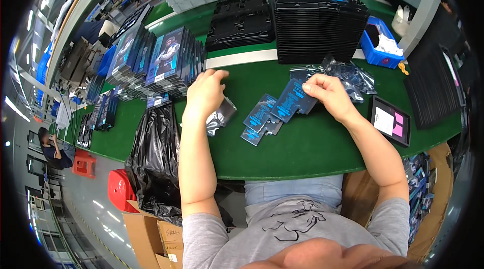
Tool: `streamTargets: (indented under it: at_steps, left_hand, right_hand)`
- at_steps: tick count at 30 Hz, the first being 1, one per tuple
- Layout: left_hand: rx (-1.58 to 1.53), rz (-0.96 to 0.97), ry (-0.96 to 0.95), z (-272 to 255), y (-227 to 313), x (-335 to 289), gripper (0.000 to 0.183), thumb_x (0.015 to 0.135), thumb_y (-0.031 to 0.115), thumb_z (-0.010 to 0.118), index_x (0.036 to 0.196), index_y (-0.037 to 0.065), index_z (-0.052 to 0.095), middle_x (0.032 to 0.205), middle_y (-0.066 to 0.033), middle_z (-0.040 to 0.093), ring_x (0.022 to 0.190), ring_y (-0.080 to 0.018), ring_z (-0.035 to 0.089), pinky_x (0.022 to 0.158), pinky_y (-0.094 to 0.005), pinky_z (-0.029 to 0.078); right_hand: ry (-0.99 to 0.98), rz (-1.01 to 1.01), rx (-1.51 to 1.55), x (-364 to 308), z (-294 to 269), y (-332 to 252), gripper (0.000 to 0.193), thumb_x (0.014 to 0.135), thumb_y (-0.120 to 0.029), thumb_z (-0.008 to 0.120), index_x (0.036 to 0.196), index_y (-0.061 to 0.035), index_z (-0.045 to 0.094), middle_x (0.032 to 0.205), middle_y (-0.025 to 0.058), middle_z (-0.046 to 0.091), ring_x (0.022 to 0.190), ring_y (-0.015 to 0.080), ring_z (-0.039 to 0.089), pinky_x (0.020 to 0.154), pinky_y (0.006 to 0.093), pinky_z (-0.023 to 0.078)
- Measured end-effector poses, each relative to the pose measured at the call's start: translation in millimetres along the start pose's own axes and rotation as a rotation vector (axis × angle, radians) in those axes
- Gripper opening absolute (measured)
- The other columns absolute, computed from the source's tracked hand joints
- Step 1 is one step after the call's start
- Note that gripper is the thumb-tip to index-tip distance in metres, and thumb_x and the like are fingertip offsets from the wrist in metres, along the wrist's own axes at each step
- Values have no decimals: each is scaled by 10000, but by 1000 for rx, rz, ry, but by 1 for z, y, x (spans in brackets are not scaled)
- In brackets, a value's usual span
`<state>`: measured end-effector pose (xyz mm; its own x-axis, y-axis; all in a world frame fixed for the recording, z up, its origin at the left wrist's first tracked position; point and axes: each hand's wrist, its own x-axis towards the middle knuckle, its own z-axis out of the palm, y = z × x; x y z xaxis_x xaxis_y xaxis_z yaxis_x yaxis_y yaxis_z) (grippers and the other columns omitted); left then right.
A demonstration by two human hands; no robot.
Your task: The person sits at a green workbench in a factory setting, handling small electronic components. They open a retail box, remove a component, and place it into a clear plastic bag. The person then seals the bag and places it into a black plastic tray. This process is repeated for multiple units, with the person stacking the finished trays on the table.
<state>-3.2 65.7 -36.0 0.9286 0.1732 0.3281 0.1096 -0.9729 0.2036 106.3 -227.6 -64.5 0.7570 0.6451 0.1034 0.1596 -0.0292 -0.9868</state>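
Note:
My right hand pinches the upper right edge of a flat dark packet with blue print. Several similar dark packets lie overlapping on the green tabletop, just left of it. Behind that hand is a heap of shiny dark foil bags. My left hand hovers left of the packets, its fingers slightly bent and apart, with nothing visible in them. A crumpled silver bag lies beside the left wrist, which partly hides it.
Printed boxes stand stacked at the left, above a black plastic bag hanging at the table edge. Tall black tray stacks rise at the back. A blue bin and a shallow black tray with pink pieces are at right.

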Motion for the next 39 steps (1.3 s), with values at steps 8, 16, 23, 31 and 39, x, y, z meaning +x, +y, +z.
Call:
streamTargets:
  at_steps: [8, 16, 23, 31, 39]
  left_hand:
    - [-823, 55, -482, 5, 73, -1, 548, 846, 83, 702, 1346, 17, 488, 852, -43, 613, 780, -91, 556, 690, -260, 480]
    - [-645, -146, -510, 12, 49, -1, 406, 790, 40, 737, 1168, -24, 602, 797, -16, 622, 722, -88, 569, 676, -254, 488]
    - [-202, -67, -511, 3, 65, -12, 617, 730, 353, 793, 1227, 53, 583, 1098, -169, 636, 1027, -320, 633, 895, -400, 493]
    - [-288, -185, -551, 6, 60, -17, 794, 604, 382, 905, 1202, 3, 545, 849, -107, 628, 817, -233, 640, 726, -342, 507]
    - [-359, -255, -603, -1, 61, -30, 648, 617, 371, 885, 1049, -29, 614, 955, -192, 691, 901, -291, 676, 791, -372, 517]
  right_hand:
    - [-81, 5, -7, 0, 26, 11, 211, 954, -226, 616, 922, -19, 640, 790, -31, 595, 735, 53, 503, 673, 243, 431]
    - [3, -33, -214, -11, 34, -2, 333, 960, -309, 590, 1131, -24, 568, 763, 67, 640, 725, 141, 602, 685, 306, 471]
    - [-135, -282, -462, -28, 30, -16, 234, 913, -296, 633, 1045, -104, 614, 734, 102, 671, 662, 280, 668, 581, 379, 503]
    - [-229, -401, -571, -31, 33, -13, 155, 897, -263, 642, 968, -126, 657, 726, 90, 692, 646, 264, 679, 600, 384, 533]
    - [-133, -322, -566, -24, 30, -9, 176, 910, -265, 615, 954, -100, 657, 810, 126, 695, 759, 317, 685, 678, 403, 538]
